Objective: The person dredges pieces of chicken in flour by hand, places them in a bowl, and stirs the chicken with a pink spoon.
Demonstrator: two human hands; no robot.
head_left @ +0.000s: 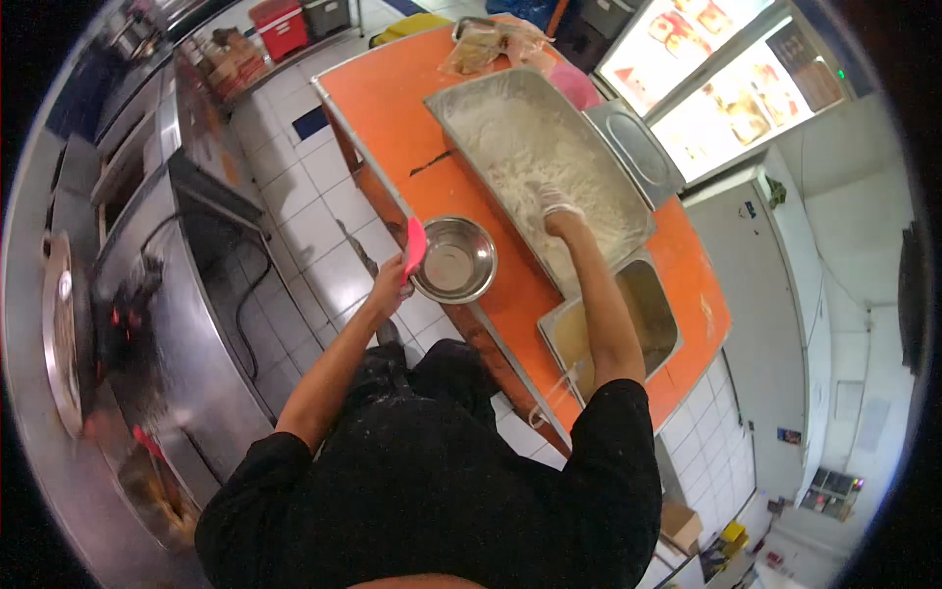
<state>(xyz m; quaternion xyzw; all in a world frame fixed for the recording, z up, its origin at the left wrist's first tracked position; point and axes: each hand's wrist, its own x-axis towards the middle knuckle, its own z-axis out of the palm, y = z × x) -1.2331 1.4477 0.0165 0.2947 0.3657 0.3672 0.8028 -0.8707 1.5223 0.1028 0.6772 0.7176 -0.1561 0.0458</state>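
— What's in your left hand [391,280]?
— My fingers are closed on a flat pink scraper [415,245] at the round steel bowl [454,260]'s rim.
— And the right hand [557,208]?
— Buried in powdery white flour in the rectangular metal tray [471,103]; I cannot tell how far it is open.

Bright glare off lit panels [721,74]; blurred, warped fisheye rim

Seen from overhead: orange tabletop [471,187] carrying a large steel tray [461,103] of white flour [530,147] along its middle. Right hand [559,211], gloved and dusted white, pressed into the flour near the tray's near end. Left hand [392,280] at the tabletop's left edge, gripping a pink scraper [415,245] against the rim of a round steel bowl [453,260]. Smaller pan [613,329] of pale liquid sunk near the near edge.
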